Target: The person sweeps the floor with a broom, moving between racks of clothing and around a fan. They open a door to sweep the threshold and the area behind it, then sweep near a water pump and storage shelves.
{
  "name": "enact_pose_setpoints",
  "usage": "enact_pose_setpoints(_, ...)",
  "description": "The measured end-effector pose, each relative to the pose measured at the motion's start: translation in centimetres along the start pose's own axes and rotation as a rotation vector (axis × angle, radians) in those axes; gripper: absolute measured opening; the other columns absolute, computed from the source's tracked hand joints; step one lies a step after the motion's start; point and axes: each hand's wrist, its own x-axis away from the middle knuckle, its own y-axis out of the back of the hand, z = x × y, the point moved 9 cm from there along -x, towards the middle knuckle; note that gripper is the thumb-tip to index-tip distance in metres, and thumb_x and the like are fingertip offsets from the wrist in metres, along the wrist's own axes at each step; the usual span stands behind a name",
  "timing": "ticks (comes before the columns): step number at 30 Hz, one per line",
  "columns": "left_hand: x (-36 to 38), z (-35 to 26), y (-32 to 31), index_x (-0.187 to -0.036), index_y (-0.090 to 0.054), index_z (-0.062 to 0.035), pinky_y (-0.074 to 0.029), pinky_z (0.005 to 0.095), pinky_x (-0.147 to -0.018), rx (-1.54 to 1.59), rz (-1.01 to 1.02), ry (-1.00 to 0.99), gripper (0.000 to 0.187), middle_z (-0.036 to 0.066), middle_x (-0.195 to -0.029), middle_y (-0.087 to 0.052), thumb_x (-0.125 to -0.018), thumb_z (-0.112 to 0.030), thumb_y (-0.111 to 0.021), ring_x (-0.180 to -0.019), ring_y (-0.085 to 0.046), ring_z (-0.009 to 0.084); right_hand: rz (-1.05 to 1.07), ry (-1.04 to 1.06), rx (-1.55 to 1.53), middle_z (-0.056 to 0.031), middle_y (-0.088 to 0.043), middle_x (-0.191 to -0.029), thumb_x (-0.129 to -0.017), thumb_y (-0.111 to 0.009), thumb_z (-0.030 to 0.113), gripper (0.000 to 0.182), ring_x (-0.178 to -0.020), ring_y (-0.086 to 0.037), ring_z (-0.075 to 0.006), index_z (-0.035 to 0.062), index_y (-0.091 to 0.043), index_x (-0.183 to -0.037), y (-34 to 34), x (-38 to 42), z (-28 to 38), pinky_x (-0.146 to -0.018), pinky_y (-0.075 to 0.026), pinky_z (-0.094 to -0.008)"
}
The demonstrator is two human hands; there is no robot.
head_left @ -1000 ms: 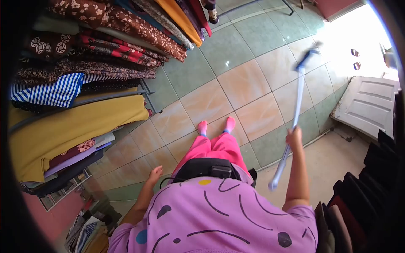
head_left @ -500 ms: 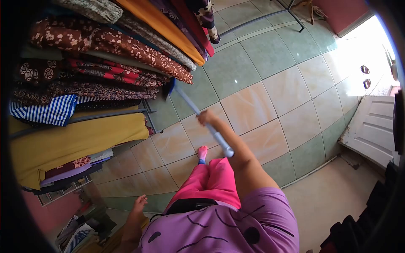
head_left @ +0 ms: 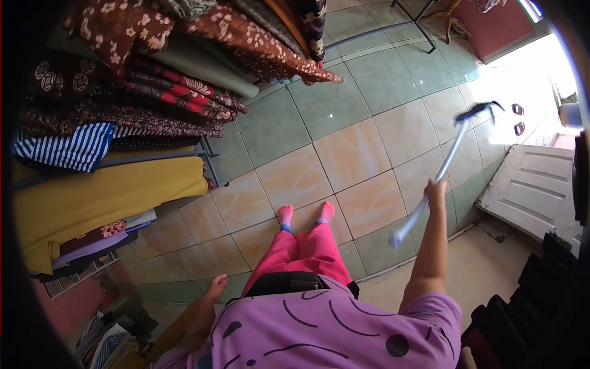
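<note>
My right hand (head_left: 436, 190) is closed round the pale blue-grey handle of a broom (head_left: 453, 152), out at the right on a stretched arm. The broom's dark head (head_left: 479, 111) is over the tiled floor near the bright doorway, and the handle's thick end points back toward me. My left hand (head_left: 216, 287) hangs low beside my hip with nothing in it, its fingers loosely bent. Both my feet, in pink striped socks (head_left: 326, 212), stand on the tiles.
Clothes racks fill the left side, with hanging patterned garments (head_left: 178, 92) and a mustard cloth (head_left: 110, 197). A white panelled door (head_left: 528, 187) stands at the right, near a pair of sandals (head_left: 519, 119) in the doorway. Dark items (head_left: 522, 301) are piled lower right.
My right hand has swung the broom from beside the hanging clothes across to the right, toward the doorway. The hanging clothes have shifted, and both feet now show.
</note>
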Motion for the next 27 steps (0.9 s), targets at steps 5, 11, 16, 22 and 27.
enact_pose_setpoints(5,-1.2,-1.9,-0.7,-0.104,-0.043,-0.0020,-0.039,0.0237,-0.069,0.005,0.007,-0.059,0.030,0.006,-0.089,-0.052,-0.075,-0.010,-0.044,-0.075,-0.049,0.0123,0.724,-0.289,-0.219,0.0026,-0.038,-0.048,-0.070,-0.045,0.010,0.010,-0.037,-0.036,-0.0062,0.0052,-0.045,-0.079,-4.0,18.6,-1.2,-0.032,-0.030,-0.0199)
enact_pose_setpoints(11,-2.2,-3.3,0.3,-0.105,-0.042,-0.0033,-0.039,0.0229,-0.068,0.011,-0.007,-0.130,0.031,0.005,-0.091,-0.052,-0.075,-0.010,-0.045,-0.075,-0.049,0.0115,1.403,0.077,0.129,-0.0010,-0.045,-0.050,-0.070,-0.050,0.012,0.019,-0.042,-0.041,-0.0084,-0.0004,-0.052,-0.085,-23.7,31.8,-1.9,-0.037,-0.033,-0.0219)
enact_pose_setpoints(16,1.1,-5.9,1.1,-0.105,-0.043,-0.0035,-0.039,0.0231,-0.067,0.002,-0.153,-0.061,0.031,0.004,-0.088,-0.052,-0.075,-0.011,-0.046,-0.073,-0.048,0.0102,1.232,0.185,0.239,-0.0094,-0.053,-0.051,-0.068,-0.054,0.019,0.021,-0.043,-0.051,-0.0158,-0.0016,-0.053,-0.068,-31.5,24.3,-0.4,-0.042,-0.042,-0.0269)
enact_pose_setpoints(22,-1.5,2.2,-0.1,-0.103,-0.044,-0.0032,-0.039,0.0235,-0.066,-0.023,-0.023,-0.181,0.030,0.003,-0.083,-0.052,-0.075,-0.010,-0.045,-0.072,-0.048,0.0112,0.518,-0.173,-0.041,-0.0002,-0.040,-0.049,-0.071,-0.048,0.013,0.007,-0.038,-0.038,-0.0112,0.0057,-0.048,-0.072,-10.7,1.5,-6.1,-0.034,-0.034,-0.0242)
enact_pose_setpoints(27,-1.2,2.7,-1.1,-0.103,-0.044,-0.0012,-0.038,0.0230,-0.067,-0.059,-0.031,-0.070,0.031,0.004,-0.082,-0.052,-0.074,-0.014,-0.045,-0.074,-0.048,0.0111,-0.014,-0.195,0.255,-0.0097,-0.048,-0.051,-0.066,-0.050,0.006,0.009,-0.039,-0.047,-0.0172,-0.0020,-0.046,-0.064,5.6,-0.1,-3.9,-0.034,-0.039,-0.0286)
